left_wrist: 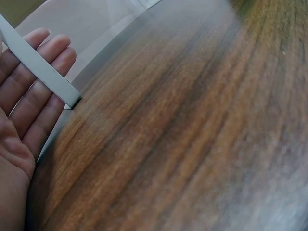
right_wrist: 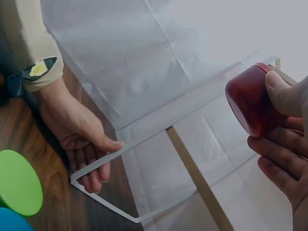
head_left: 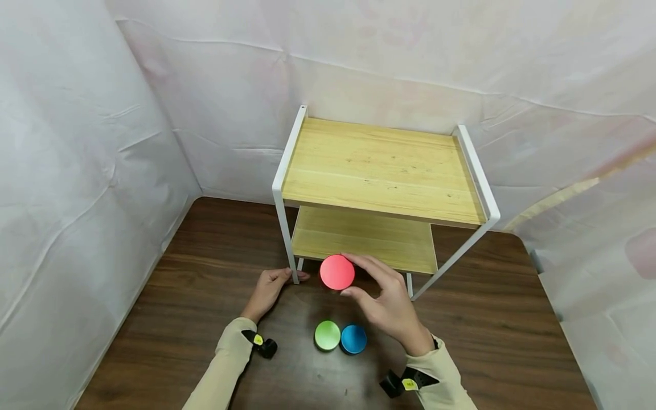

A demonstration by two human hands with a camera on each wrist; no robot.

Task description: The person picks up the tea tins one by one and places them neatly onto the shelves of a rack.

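Note:
My right hand (head_left: 392, 304) pinches a small round red tin (head_left: 337, 272) between thumb and fingers, raised in front of the lower board of a two-tier shelf (head_left: 384, 171). In the right wrist view the tin's (right_wrist: 252, 98) rounded, glossy side shows. My left hand (head_left: 269, 291) holds the shelf's white front left leg (head_left: 287, 233) near its foot. Its fingers (left_wrist: 36, 91) pass behind the leg, and in the right wrist view the thumb lies along the leg's near side. A green tin (head_left: 327, 335) and a blue tin (head_left: 353, 339) stand side by side on the table between my forearms.
The shelf has a wooden upper board and a wooden lower board (head_left: 364, 236) in a white metal frame. It stands on a dark wood table (head_left: 195, 296). Pale curtains (head_left: 215, 102) hang behind the table and at both sides.

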